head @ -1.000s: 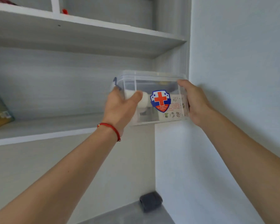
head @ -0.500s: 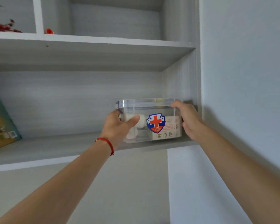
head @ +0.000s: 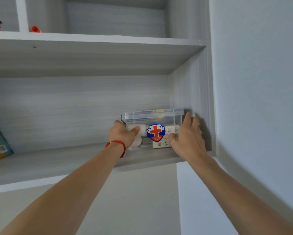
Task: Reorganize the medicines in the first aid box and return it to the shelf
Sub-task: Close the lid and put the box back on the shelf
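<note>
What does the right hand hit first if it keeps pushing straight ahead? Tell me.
The right hand already touches the first aid box; beyond it probably the shelf's back panel, though depth is unclear.

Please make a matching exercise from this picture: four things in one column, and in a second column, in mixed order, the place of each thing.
Things:
1. first aid box
2. red bracelet
3. red cross sticker
4. small red object

Places:
A. on the upper shelf, beside the white divider
B. on the front wall of the clear box
C. on the lower shelf, in its right corner
D. around the left wrist

Pairs: 1-C, 2-D, 3-B, 4-A
</note>
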`<action>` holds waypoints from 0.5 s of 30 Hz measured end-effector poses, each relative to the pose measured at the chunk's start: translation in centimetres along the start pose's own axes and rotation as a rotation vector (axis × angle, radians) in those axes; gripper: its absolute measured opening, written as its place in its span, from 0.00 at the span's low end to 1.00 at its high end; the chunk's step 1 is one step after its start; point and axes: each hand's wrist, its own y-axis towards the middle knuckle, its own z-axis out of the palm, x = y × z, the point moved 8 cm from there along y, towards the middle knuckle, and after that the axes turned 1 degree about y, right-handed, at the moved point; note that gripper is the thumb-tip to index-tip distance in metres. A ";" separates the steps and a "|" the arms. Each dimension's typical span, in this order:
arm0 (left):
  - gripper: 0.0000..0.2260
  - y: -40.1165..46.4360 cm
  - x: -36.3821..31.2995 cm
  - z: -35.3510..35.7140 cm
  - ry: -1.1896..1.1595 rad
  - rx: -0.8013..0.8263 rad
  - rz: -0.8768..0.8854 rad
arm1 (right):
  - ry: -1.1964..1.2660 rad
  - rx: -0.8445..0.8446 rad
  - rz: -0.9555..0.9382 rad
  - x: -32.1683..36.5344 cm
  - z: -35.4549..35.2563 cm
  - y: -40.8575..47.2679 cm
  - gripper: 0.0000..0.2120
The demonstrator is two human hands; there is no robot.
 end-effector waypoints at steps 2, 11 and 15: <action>0.22 0.1 -0.2 0.5 0.006 -0.017 -0.013 | -0.029 -0.023 -0.065 0.1 0.1 0.2 0.39; 0.28 0.7 -1.4 2.7 0.028 0.018 -0.045 | -0.068 0.376 -0.147 -0.5 4.2 1.1 0.28; 0.29 1.5 -0.8 2.9 -0.001 0.058 -0.088 | -0.129 0.455 -0.122 -1.1 5.3 1.5 0.32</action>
